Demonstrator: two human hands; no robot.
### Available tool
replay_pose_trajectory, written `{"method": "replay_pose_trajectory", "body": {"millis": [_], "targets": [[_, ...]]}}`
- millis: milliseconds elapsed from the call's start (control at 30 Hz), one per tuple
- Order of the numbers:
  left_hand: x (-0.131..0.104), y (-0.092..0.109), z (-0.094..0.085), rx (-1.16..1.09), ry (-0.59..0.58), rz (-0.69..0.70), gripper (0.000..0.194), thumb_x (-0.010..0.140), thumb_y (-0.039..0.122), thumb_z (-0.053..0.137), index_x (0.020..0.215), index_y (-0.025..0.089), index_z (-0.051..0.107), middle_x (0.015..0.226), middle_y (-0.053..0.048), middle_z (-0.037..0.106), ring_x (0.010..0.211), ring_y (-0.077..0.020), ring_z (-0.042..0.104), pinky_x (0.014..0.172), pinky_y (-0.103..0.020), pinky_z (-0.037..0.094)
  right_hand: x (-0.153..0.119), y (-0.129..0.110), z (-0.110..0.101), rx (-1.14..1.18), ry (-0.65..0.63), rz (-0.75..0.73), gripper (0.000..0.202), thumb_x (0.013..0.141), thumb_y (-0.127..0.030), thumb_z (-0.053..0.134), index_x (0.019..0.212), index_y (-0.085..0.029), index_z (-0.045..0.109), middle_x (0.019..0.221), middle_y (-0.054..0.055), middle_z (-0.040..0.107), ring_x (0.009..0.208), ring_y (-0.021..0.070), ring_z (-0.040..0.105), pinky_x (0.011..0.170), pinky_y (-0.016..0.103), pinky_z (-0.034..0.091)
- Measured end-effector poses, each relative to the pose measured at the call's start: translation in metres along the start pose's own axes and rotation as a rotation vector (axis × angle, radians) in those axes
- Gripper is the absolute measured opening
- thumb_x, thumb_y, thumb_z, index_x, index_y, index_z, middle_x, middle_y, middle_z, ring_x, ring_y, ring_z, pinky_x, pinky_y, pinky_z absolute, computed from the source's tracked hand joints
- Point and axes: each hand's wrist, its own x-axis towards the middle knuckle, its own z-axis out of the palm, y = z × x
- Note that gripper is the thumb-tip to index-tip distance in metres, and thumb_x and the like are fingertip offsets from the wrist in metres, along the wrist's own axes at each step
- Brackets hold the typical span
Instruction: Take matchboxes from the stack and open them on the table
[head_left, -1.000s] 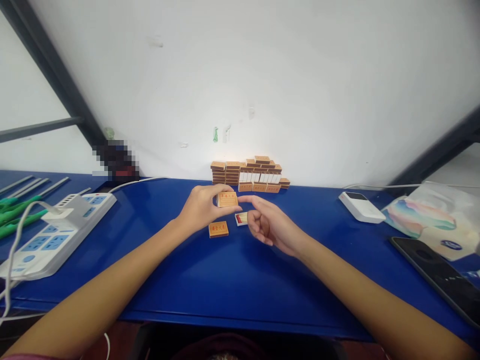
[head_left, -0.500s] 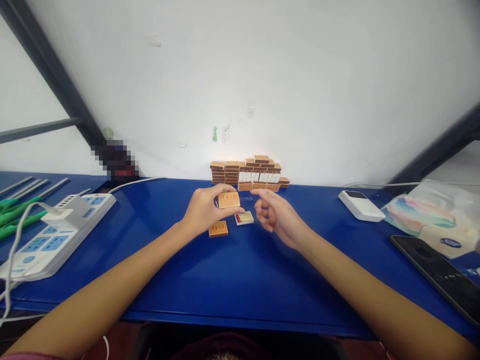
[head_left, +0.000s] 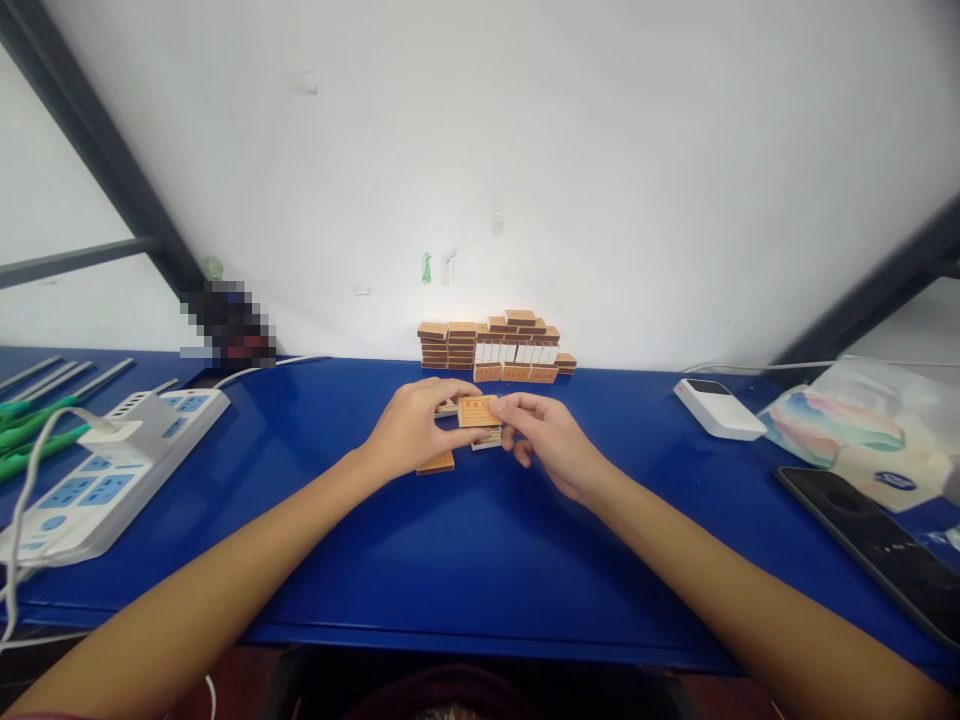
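my left hand (head_left: 411, 425) and right hand (head_left: 546, 438) both pinch one matchbox (head_left: 474, 411), partly hiding a tray of matches (head_left: 492, 438) on the blue table (head_left: 450, 560)

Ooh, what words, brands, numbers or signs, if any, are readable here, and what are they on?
None reads for certain.
Held matchbox: red Chinese characters, blurred and partly covered by the right hand.
Front stacked matchboxes: red characters, too small.
Soft package: blue oval logo, lettering too small.
Phone: pale marks, too unclear to call text.
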Motion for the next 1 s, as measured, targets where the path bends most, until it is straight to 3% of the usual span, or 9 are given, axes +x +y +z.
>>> {"method": "replay_pose_trajectory", "body": {"millis": [100, 233, 300, 367, 433, 600, 767, 900, 1000], "targets": [[0.002, -0.004, -0.002, 0.017, 0.031, -0.006, 0.038, 0.079, 0.039, 0.086, 0.111, 0.022, 0.073, 0.105, -0.004, 0.078, 0.090, -0.0199, 0.072, 0.083, -0.033, 0.056, 0.004, 0.002, -0.004, -0.014, 0.035, -0.034, 0.043, 0.081, -0.056, 0.079, 0.096, -0.018, 0.069, 0.067, 0.000, 0.064, 0.051, 0.0101, 0.052, 0.039, 0.019, 0.041], [0.004, -0.007, -0.001, 0.012, 0.138, -0.091, 0.042, 0.073, 0.039, 0.090, 0.109, 0.021, 0.075, 0.106, -0.005, 0.079, 0.091, -0.0217, 0.073, 0.085, -0.036, 0.057, 0.002, -0.001, -0.001, 0.102, 0.251, -0.110, 0.038, 0.080, -0.052, 0.079, 0.098, -0.022, 0.065, 0.097, 0.004, 0.069, 0.077, 0.0159, 0.065, 0.049, 0.022, 0.053], [0.004, -0.007, 0.000, -0.026, 0.185, -0.135, 0.041, 0.072, 0.038, 0.091, 0.106, 0.021, 0.076, 0.104, -0.004, 0.080, 0.090, -0.0216, 0.073, 0.084, -0.035, 0.058, -0.004, -0.003, 0.006, 0.169, 0.187, -0.093, 0.032, 0.084, -0.050, 0.075, 0.098, -0.023, 0.067, 0.109, 0.006, 0.069, 0.092, 0.0190, 0.067, 0.059, 0.026, 0.060], [0.004, -0.006, 0.000, -0.079, 0.199, -0.158, 0.038, 0.073, 0.038, 0.090, 0.105, 0.021, 0.077, 0.103, -0.003, 0.080, 0.090, -0.0213, 0.074, 0.083, -0.034, 0.059, -0.009, -0.005, 0.013, 0.208, 0.030, -0.045, 0.028, 0.088, -0.048, 0.072, 0.101, -0.023, 0.071, 0.119, 0.008, 0.068, 0.107, 0.0228, 0.066, 0.069, 0.030, 0.063], [0.004, -0.005, 0.000, -0.121, 0.205, -0.166, 0.037, 0.074, 0.037, 0.089, 0.105, 0.022, 0.077, 0.102, -0.003, 0.080, 0.092, -0.0214, 0.074, 0.083, -0.033, 0.060, -0.011, -0.006, 0.015, 0.229, -0.042, -0.012, 0.026, 0.090, -0.046, 0.071, 0.102, -0.023, 0.073, 0.122, 0.009, 0.068, 0.113, 0.0250, 0.065, 0.075, 0.034, 0.064], [0.004, -0.004, 0.001, -0.210, 0.204, -0.207, 0.045, 0.069, 0.038, 0.092, 0.107, 0.021, 0.075, 0.106, -0.005, 0.080, 0.094, -0.0227, 0.075, 0.083, -0.033, 0.061, -0.003, -0.008, 0.004, 0.269, 0.177, -0.005, 0.018, 0.088, -0.038, 0.073, 0.096, -0.022, 0.071, 0.114, 0.009, 0.072, 0.098, 0.0222, 0.070, 0.067, 0.030, 0.063], [0.002, 0.006, 0.005, -0.265, 0.101, -0.189, 0.043, 0.073, 0.039, 0.089, 0.109, 0.021, 0.075, 0.106, -0.006, 0.079, 0.094, -0.0224, 0.074, 0.082, -0.033, 0.060, -0.004, -0.006, 0.005, 0.212, 0.029, -0.026, 0.033, 0.082, -0.044, 0.082, 0.100, -0.021, 0.068, 0.099, 0.008, 0.074, 0.083, 0.0203, 0.072, 0.065, 0.032, 0.063], [0.002, 0.013, 0.003, -0.164, 0.090, -0.107, 0.037, 0.077, 0.034, 0.086, 0.110, 0.022, 0.075, 0.105, -0.005, 0.078, 0.090, -0.0194, 0.072, 0.078, -0.031, 0.058, -0.003, -0.005, 0.004, 0.131, 0.137, -0.107, 0.048, 0.071, -0.048, 0.090, 0.099, -0.020, 0.063, 0.083, 0.004, 0.073, 0.071, 0.0182, 0.069, 0.053, 0.027, 0.059], [0.003, 0.010, 0.004, -0.170, 0.087, -0.135, 0.035, 0.077, 0.031, 0.086, 0.109, 0.021, 0.075, 0.102, -0.004, 0.079, 0.086, -0.0182, 0.071, 0.077, -0.031, 0.058, -0.001, -0.005, -0.001, 0.100, 0.150, -0.140, 0.052, 0.069, -0.051, 0.090, 0.099, -0.020, 0.061, 0.084, 0.004, 0.072, 0.071, 0.0178, 0.068, 0.053, 0.027, 0.059]]}}
